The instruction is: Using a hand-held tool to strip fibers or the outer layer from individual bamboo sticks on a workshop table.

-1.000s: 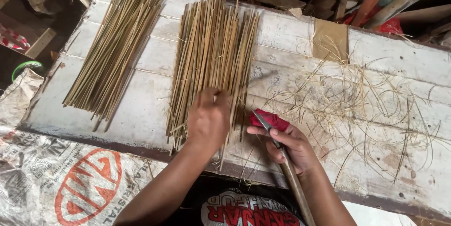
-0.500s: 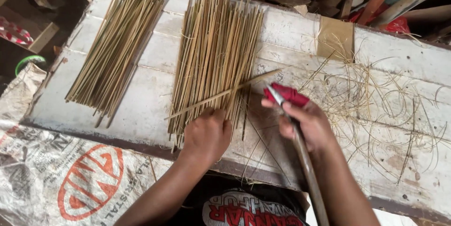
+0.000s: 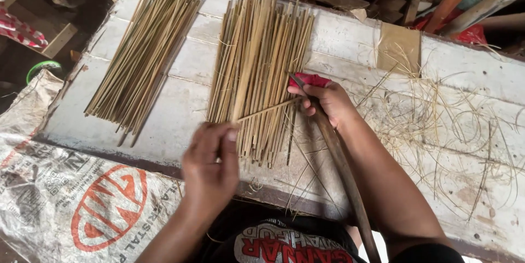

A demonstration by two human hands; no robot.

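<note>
Two stick bundles on a board

One bundle (image 3: pixel 143 52) lies left of the other (image 3: pixel 262 71) on the board (image 3: pixel 350 44); shavings (image 3: pixel 443 132) spread right, a sack (image 3: pixel 65 197) lower left.

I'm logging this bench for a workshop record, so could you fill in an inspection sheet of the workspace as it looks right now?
Surface: white-painted plank board, worn and scuffed.
Job's things: raised bamboo strip pinched at its lower end by the left hand; long-handled knife in the right hand, blade tip near a red cloth; middle bundle of strips; second bundle to its left.
Clutter: curled shavings; brown card patch.
Grippers: left hand closed on the strip; right hand closed on the knife.
Cables: nothing seen.
Surroundings: printed sack; wooden poles behind.
</note>
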